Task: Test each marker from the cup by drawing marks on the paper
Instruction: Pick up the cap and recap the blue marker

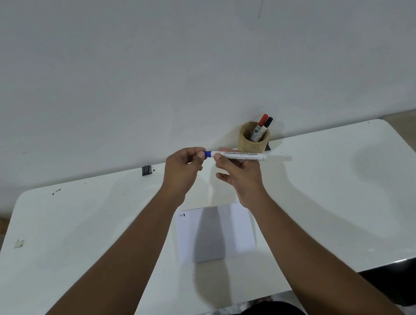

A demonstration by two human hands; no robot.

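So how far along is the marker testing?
Small marks, red and blue, sit at the paper's top corner. The blue marker is in both hands, left at its cap end, right on the barrel. Red and black markers stand in the cup.

The left hand [185,171] hides the blue marker's cap end [208,154].

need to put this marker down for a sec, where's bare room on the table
Bare table lies right of the paper, out to the right edge, and left of it up to a small scrap. It is tightest at the back, near the cup and the dark clip.
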